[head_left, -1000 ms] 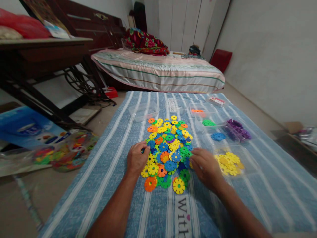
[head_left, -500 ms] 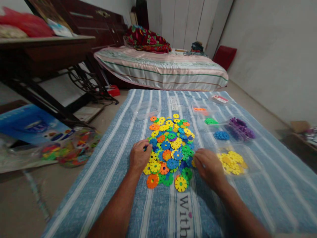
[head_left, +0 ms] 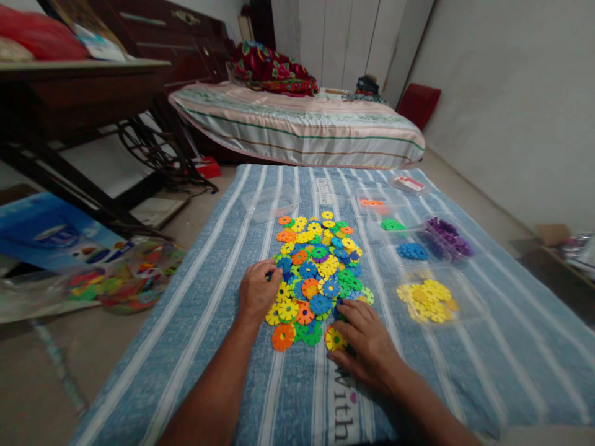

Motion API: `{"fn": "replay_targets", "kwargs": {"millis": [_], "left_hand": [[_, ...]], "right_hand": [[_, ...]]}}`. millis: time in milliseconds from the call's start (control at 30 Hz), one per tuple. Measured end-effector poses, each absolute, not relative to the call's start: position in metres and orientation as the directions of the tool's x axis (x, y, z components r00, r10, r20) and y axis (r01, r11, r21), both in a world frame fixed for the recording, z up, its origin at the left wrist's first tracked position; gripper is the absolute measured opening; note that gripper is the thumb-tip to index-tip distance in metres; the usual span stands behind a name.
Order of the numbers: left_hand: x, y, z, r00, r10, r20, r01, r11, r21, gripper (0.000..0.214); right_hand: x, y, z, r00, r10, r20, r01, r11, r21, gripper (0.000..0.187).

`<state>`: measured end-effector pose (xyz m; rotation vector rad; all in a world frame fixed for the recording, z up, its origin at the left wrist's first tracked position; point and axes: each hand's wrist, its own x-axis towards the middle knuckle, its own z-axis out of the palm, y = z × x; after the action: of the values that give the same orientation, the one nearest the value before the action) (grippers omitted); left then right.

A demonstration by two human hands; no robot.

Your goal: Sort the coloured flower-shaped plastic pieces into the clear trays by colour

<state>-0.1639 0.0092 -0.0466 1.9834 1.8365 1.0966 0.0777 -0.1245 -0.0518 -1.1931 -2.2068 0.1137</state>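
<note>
A pile of flat plastic flower-shaped discs (head_left: 318,272) in yellow, blue, green and orange lies on a blue striped cloth (head_left: 214,297). My left hand (head_left: 257,292) rests curled at the pile's left edge, fingertips pinched on a blue disc. My right hand (head_left: 367,344) lies at the pile's near right corner, fingers spread over a yellow disc (head_left: 333,339) and a green one. To the right, clear trays hold sorted discs: yellow (head_left: 427,300), blue (head_left: 411,251), green (head_left: 393,225), purple (head_left: 449,235), orange (head_left: 372,202).
An empty clear tray (head_left: 269,203) sits beyond the pile. A low bed (head_left: 297,127) with bedding stands behind the cloth. At left are a dark table (head_left: 69,93), a blue box (head_left: 51,235) and a bag of coloured pieces (head_left: 121,282) on the floor.
My right hand moved from the pile's right edge, near the yellow tray, down and left to the near corner by the yellow disc. My left hand stayed put.
</note>
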Motion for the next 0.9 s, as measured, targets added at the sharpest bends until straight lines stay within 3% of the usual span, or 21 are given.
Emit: {"fn": "replay_targets", "kwargs": {"millis": [233, 467, 600, 733, 900], "left_hand": [[-0.165, 0.010, -0.048, -0.050, 0.931, 0.361, 0.765, -0.197, 0.613, 0.019], [-0.164, 0.010, -0.048, -0.055, 0.932, 0.359, 0.763, -0.193, 0.617, 0.018], [-0.164, 0.010, -0.049, -0.059, 0.933, 0.354, 0.759, -0.189, 0.624, 0.019], [-0.164, 0.010, -0.050, -0.053, 0.934, 0.353, 0.758, -0.193, 0.623, 0.019], [-0.164, 0.010, -0.049, -0.053, 0.933, 0.356, 0.760, -0.193, 0.621, 0.019]], "right_hand": [[0.075, -0.123, -0.054, -0.362, 0.776, 0.516, 0.702, 0.591, -0.396, 0.025], [0.075, -0.123, -0.043, -0.301, 0.770, 0.563, 0.613, 0.608, -0.504, 0.003], [0.085, -0.123, -0.021, -0.251, 0.799, 0.546, 0.615, 0.567, -0.547, 0.005], [0.121, -0.118, -0.001, -0.092, 0.779, 0.620, 0.764, 0.455, -0.457, 0.012], [0.178, -0.109, 0.006, 0.118, 0.636, 0.763, 0.979, 0.055, -0.197, 0.019]]}}
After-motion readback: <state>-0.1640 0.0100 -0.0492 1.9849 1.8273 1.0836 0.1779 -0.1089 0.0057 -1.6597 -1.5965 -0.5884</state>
